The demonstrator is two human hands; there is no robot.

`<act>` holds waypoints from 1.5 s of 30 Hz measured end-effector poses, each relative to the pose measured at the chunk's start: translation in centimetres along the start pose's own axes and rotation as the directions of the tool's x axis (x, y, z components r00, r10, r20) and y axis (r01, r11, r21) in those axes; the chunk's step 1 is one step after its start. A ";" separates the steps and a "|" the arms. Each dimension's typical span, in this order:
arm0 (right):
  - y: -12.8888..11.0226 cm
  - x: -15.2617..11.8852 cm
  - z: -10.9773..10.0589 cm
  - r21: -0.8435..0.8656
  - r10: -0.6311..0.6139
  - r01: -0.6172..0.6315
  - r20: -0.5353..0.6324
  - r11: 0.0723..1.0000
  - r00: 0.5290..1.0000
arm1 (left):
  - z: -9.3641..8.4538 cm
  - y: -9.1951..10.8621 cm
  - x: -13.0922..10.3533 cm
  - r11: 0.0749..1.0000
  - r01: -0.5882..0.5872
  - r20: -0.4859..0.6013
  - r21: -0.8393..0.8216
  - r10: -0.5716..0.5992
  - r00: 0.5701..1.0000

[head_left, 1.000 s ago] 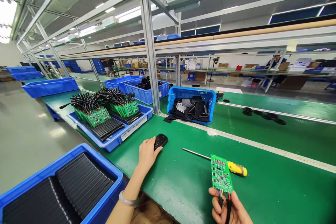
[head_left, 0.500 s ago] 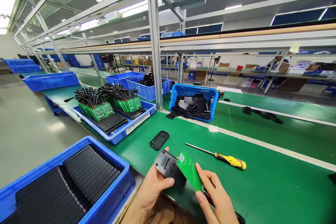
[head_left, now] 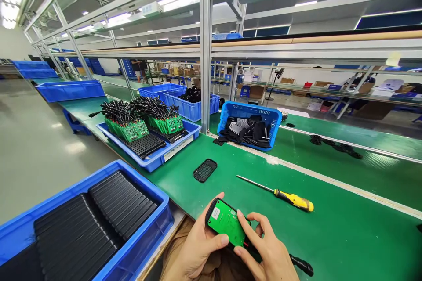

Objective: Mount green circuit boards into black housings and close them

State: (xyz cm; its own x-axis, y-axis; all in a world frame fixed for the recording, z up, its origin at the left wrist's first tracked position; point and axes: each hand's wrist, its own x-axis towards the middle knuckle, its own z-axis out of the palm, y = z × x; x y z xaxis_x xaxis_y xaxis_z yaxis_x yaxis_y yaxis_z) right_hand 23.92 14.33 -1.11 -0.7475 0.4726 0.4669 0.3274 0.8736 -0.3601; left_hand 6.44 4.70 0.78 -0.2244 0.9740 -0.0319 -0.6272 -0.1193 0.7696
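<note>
My left hand (head_left: 202, 246) is closed around a black plastic housing (head_left: 208, 219), its thumb along the near side. A green circuit board (head_left: 226, 224) with a white label lies face up inside the housing's rim. My right hand (head_left: 267, 248) grips the board's lower right end, fingertips on its edge. A black cable (head_left: 301, 264) comes out from beneath the right hand, and a bit of red wire shows near the fingers. Beyond the hands, a black ribbed cover (head_left: 205, 170) lies on the green bench, with a yellow-and-black screwdriver (head_left: 293, 199) to its right.
At left, a blue bin (head_left: 145, 228) holds rows of black ribbed parts. Behind it, a blue tray (head_left: 158, 162) carries green boards with black cables. A blue basket (head_left: 277, 127) of black pieces stands tilted by a metal post (head_left: 206, 52).
The circuit board, held tilted above the housing before, now lies in it. My right hand has moved left against the housing. The camera view has shifted slightly.
</note>
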 end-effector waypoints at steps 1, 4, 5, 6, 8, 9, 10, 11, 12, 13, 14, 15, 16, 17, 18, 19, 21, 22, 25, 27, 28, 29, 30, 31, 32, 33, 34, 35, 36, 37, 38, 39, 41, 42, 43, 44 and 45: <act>-0.1 0.0 0.2 -0.016 0.006 -0.006 0.004 1.000 1.000 | -0.1 -0.2 0.1 1.000 0.005 -0.030 0.019 -0.004 1.000; -0.3 0.4 0.5 -0.089 0.040 -0.036 0.049 0.995 0.998 | -0.5 -1.0 1.1 0.992 0.013 -0.158 0.128 0.007 0.987; -0.2 0.7 0.5 -0.124 0.054 -0.044 0.079 0.991 0.995 | -0.7 -1.3 1.6 0.980 -0.007 -0.199 0.200 0.048 0.979; 0.2 1.1 0.3 -0.163 0.063 -0.044 0.117 0.986 0.991 | -1.1 -1.5 2.2 0.955 -0.040 -0.230 0.293 0.111 0.967; 1.8 2.2 -0.3 -0.266 0.079 -0.026 0.190 0.964 0.979 | -1.8 -1.8 3.5 0.862 -0.103 -0.240 0.496 0.250 0.938; 3.1 2.8 -0.8 -0.331 0.096 -0.018 0.220 0.944 0.971 | -2.2 -1.8 4.1 0.803 -0.118 -0.230 0.584 0.304 0.925; 4.6 3.4 -1.3 -0.403 0.124 -0.019 0.237 0.915 0.964 | -2.6 -1.7 4.7 0.738 -0.115 -0.216 0.665 0.337 0.916; 6.4 3.9 -1.8 -0.479 0.168 -0.037 0.234 0.877 0.958 | -3.0 -1.4 5.2 0.659 -0.092 -0.200 0.747 0.355 0.913; 8.2 4.3 -2.3 -0.549 0.218 -0.075 0.201 0.833 0.955 | -3.3 -1.1 5.7 0.567 -0.056 -0.186 0.821 0.360 0.914; 10.0 4.6 -2.7 -0.602 0.262 -0.114 0.164 0.790 0.951 | -3.6 -0.8 6.1 0.473 -0.018 -0.175 0.881 0.360 0.917; 11.6 4.8 -3.1 -0.634 0.299 -0.151 0.133 0.758 0.945 | -3.9 -0.4 6.5 0.389 0.012 -0.164 0.921 0.362 0.918; 12.9 5.0 -3.4 -0.650 0.321 -0.172 0.117 0.740 0.940 | -4.2 -0.1 6.8 0.315 0.034 -0.155 0.948 0.366 0.917; 13.9 5.1 -3.6 -0.653 0.333 -0.181 0.116 0.736 0.936 | -4.5 0.1 7.0 0.252 0.051 -0.145 0.966 0.373 0.917; 14.5 5.3 -3.8 -0.646 0.336 -0.181 0.125 0.742 0.934 | -4.8 0.2 7.3 0.193 0.064 -0.134 0.979 0.379 0.915; 14.7 5.5 -3.9 -0.632 0.331 -0.174 0.138 0.755 0.933 | -5.1 0.2 7.4 0.132 0.076 -0.121 0.988 0.378 0.918; 14.5 5.9 -4.1 -0.616 0.324 -0.169 0.148 0.769 0.934 | -5.4 0.1 7.6 0.060 0.090 -0.106 0.994 0.368 0.924; 13.1 6.7 -4.5 -0.578 0.308 -0.169 0.151 0.798 0.939 | -6.0 -0.3 7.7 -0.054 0.105 -0.081 0.993 0.336 0.938; 12.0 7.2 -4.7 -0.520 0.292 -0.185 0.131 0.834 0.947 | -6.2 -0.5 7.7 -0.078 0.102 -0.071 0.992 0.324 0.943; 7.7 8.5 -4.8 -0.089 0.239 -0.242 -0.040 0.966 0.970 | -6.5 -0.9 7.8 -0.110 0.092 -0.054 0.990 0.310 0.949; 5.2 8.9 -3.9 0.198 0.227 -0.195 -0.158 0.961 0.961 | -6.5 -0.9 7.8 -0.115 0.090 -0.051 0.989 0.307 0.950; 4.3 9.0 -3.2 0.258 0.207 -0.159 -0.169 0.953 0.964 | -6.4 -0.9 7.8 -0.113 0.090 -0.051 0.989 0.307 0.950; 3.8 9.1 -2.5 0.276 0.181 -0.133 -0.158 0.952 0.971 | -6.4 -0.8 7.8 -0.112 0.090 -0.052 0.990 0.308 0.950; 3.5 9.1 -1.8 0.268 0.158 -0.119 -0.130 0.956 0.979 | -6.3 -0.8 7.8 -0.111 0.089 -0.051 0.990 0.310 0.949; 3.4 9.2 -1.2 0.252 0.141 -0.113 -0.097 0.961 0.985 | -6.2 -0.7 7.8 -0.111 0.088 -0.049 0.990 0.312 0.949; 3.4 9.3 -0.9 0.235 0.134 -0.113 -0.075 0.965 0.988 | -6.2 -0.7 7.8 -0.110 0.085 -0.046 0.990 0.312 0.949; 3.4 9.5 -0.8 0.224 0.135 -0.116 -0.072 0.968 0.988 | -6.1 -0.7 7.7 -0.109 0.081 -0.043 0.991 0.312 0.949; 3.3 9.6 -1.0 0.225 0.142 -0.119 -0.087 0.967 0.986 | -6.1 -0.7 7.7 -0.107 0.078 -0.040 0.991 0.312 0.949; 3.1 9.7 -1.3 0.240 0.148 -0.117 -0.115 0.964 0.982 | -6.0 -0.6 7.6 -0.105 0.074 -0.037 0.992 0.313 0.949; 2.7 9.6 -1.6 0.268 0.150 -0.106 -0.152 0.958 0.977 | -6.0 -0.6 7.6 -0.104 0.071 -0.035 0.992 0.315 0.949; 2.2 9.4 -1.9 0.305 0.148 -0.084 -0.191 0.949 0.970 | -6.0 -0.6 7.6 -0.105 0.071 -0.034 0.992 0.317 0.948; 1.6 9.1 -2.0 0.344 0.130 -0.053 -0.204 0.938 0.970 | -6.0 -0.7 7.5 -0.108 0.070 -0.032 0.992 0.319 0.947; 1.1 8.7 -1.9 0.371 0.091 -0.015 -0.188 0.929 0.978 | -6.0 -0.7 7.5 -0.112 0.069 -0.030 0.991 0.319 0.947; 0.1 7.9 -1.3 0.372 -0.018 0.048 -0.083 0.927 0.996 | -6.1 -0.8 7.5 -0.119 0.065 -0.024 0.991 0.318 0.948; -0.2 7.7 -0.9 0.349 -0.058 0.058 -0.012 0.935 0.998 | -6.2 -0.8 7.5 -0.119 0.064 -0.023 0.991 0.321 0.947; -0.2 7.7 -0.6 0.316 -0.070 0.054 0.038 0.947 0.997 | -6.3 -0.9 7.5 -0.116 0.061 -0.020 0.991 0.324 0.946; -0.1 7.8 -0.5 0.278 -0.046 0.030 0.051 0.960 0.998 | -6.3 -0.9 7.5 -0.109 0.058 -0.020 0.992 0.328 0.944; 0.3 8.2 -0.6 0.235 0.004 -0.012 0.033 0.972 0.999 | -6.4 -1.0 7.4 -0.096 0.056 -0.021 0.994 0.335 0.942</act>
State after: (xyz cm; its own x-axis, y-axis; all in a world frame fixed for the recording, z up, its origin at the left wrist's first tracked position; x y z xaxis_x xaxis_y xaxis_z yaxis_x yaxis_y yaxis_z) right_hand 18.28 18.55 3.06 -0.7645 0.4721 0.4389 0.1911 0.8163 -0.5451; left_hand 0.63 10.84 -4.25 -0.4372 0.8734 0.2145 0.7888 0.2578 0.5580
